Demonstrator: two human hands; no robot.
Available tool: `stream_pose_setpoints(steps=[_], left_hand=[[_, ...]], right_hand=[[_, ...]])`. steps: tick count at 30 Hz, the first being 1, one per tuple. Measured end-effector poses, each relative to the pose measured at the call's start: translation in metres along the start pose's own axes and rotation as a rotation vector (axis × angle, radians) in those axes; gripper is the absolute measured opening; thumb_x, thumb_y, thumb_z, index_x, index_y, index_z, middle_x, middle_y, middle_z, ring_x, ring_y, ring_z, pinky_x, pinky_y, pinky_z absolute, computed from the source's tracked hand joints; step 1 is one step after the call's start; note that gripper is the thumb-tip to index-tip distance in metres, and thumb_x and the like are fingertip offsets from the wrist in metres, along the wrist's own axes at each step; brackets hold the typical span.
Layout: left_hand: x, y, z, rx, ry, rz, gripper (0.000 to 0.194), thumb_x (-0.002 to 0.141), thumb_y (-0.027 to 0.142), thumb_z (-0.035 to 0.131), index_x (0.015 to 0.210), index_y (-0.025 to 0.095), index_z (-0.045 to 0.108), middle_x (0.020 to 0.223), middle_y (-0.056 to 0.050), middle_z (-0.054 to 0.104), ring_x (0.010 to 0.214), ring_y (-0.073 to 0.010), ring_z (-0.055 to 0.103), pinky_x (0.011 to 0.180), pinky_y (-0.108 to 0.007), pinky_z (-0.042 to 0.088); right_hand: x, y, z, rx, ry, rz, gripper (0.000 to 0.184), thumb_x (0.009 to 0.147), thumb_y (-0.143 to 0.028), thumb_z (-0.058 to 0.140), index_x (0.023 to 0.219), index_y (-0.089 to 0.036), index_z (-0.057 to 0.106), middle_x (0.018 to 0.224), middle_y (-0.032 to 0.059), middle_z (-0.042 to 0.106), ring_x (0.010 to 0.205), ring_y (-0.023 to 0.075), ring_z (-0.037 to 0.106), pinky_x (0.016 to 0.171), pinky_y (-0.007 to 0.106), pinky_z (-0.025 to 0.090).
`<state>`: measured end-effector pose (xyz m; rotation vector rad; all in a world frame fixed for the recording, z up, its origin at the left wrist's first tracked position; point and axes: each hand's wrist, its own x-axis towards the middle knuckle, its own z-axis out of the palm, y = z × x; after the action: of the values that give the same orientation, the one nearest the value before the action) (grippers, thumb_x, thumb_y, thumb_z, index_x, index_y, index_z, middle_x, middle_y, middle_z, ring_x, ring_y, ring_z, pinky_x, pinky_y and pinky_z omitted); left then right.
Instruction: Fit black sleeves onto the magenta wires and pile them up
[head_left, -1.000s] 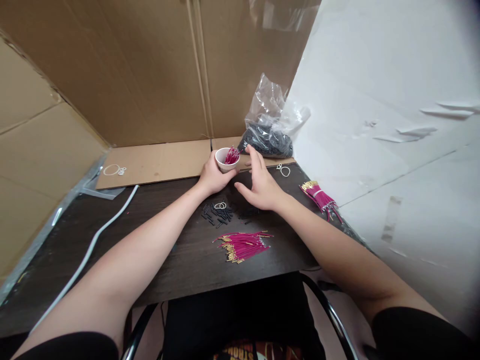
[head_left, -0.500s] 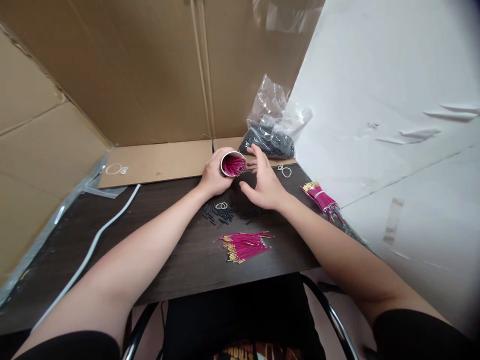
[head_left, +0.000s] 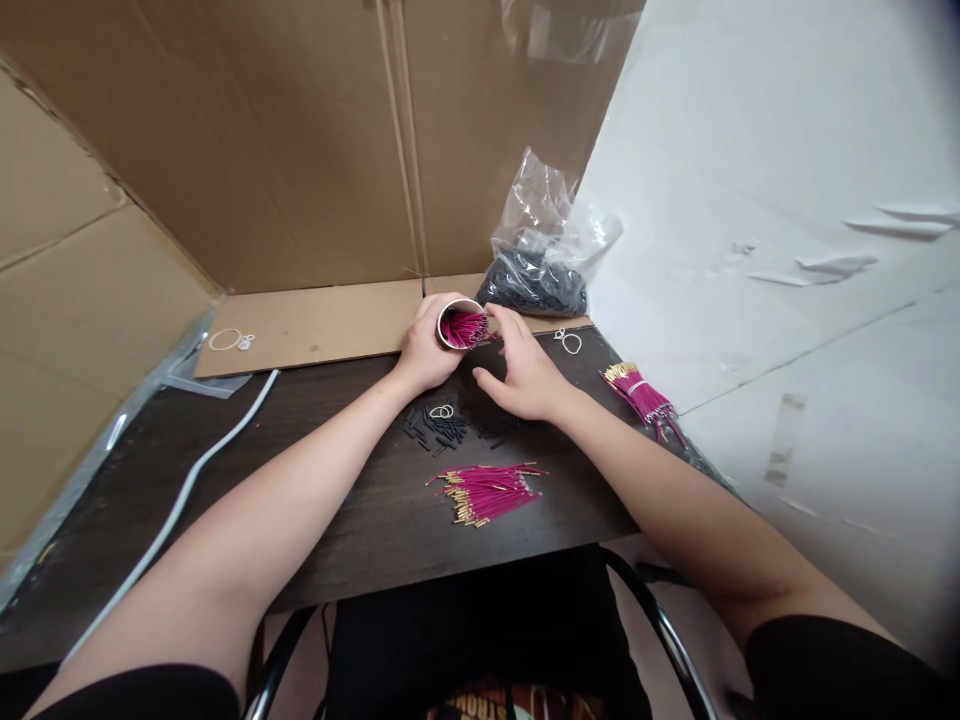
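Cup: one, pale-rimmed point(head_left: 459, 302); held above the far part of the dark tabletop point(head_left: 375, 540), mouth tipped towards the wearer and the right hand.
Wires in cup: a sheaf, magenta point(head_left: 463, 328); inside the cup, ends fanned at its mouth.
Left hand: one, bare point(head_left: 426, 350); wrapped round the left side of the cup, gripping it.
Right hand: one, bare point(head_left: 525, 372); just right of the cup, thumb spread well away from the fingers; fingertips at the cup's mouth, contact with the wire ends cannot be told.
Loose wires: one heap, magenta with gold-coloured ends point(head_left: 491, 493); on the tabletop, nearer the wearer than the cup.
Black tubes: short pieces, scattered point(head_left: 442, 430); between cup and loose wires, a pale band point(head_left: 441, 411) on top.
Tied bundle: magenta wires, gold-coloured ends point(head_left: 651, 402); well right of the cup, bound by a white band.
Clear bag: one, filled with dark pieces point(head_left: 536, 275); behind the cup, to its right.
Cardboard strip: one, flat point(head_left: 315, 325); left of the cup and behind it, white loops point(head_left: 226, 340) at its far left end.
White cord: one length, curved point(head_left: 196, 468); well left of the cup.
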<state>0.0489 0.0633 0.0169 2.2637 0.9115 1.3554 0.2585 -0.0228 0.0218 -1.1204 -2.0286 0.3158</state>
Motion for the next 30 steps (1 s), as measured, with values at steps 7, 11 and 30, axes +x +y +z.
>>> stream_pose_setpoints(steps=[7, 11, 30], left_hand=[[-0.001, -0.002, 0.000, 0.012, 0.024, -0.041, 0.047, 0.090, 0.024, 0.089, 0.134, 0.025, 0.072, 0.143, -0.010, 0.076, 0.138, -0.0304, 0.071, 0.128, -0.053, 0.056], [-0.002, -0.006, 0.001, 0.032, 0.016, -0.026, 0.047, 0.091, 0.021, 0.086, 0.135, 0.025, 0.071, 0.140, -0.010, 0.076, 0.136, -0.0310, 0.070, 0.125, -0.052, 0.057], [-0.005, -0.020, -0.007, 0.338, -0.121, 0.021, 0.074, 0.081, 0.013, 0.080, 0.151, 0.031, 0.068, 0.153, -0.014, 0.058, 0.148, -0.0418, 0.049, 0.130, -0.068, 0.051]], right_hand=[[0.000, -0.004, -0.002, 0.014, -0.029, -0.031, 0.087, 0.099, -0.029, 0.069, 0.178, -0.019, 0.036, 0.179, 0.0261, 0.044, 0.169, 0.0446, 0.047, 0.133, 0.075, 0.052], [0.000, -0.003, -0.002, 0.014, -0.032, -0.042, 0.077, 0.099, -0.028, 0.067, 0.171, -0.016, 0.043, 0.177, 0.0269, 0.046, 0.168, 0.0432, 0.049, 0.134, 0.071, 0.053], [-0.002, -0.003, 0.001, 0.005, -0.068, 0.014, 0.070, 0.098, -0.029, 0.069, 0.163, -0.018, 0.046, 0.168, 0.0250, 0.051, 0.141, 0.0422, 0.068, 0.120, 0.070, 0.062]])
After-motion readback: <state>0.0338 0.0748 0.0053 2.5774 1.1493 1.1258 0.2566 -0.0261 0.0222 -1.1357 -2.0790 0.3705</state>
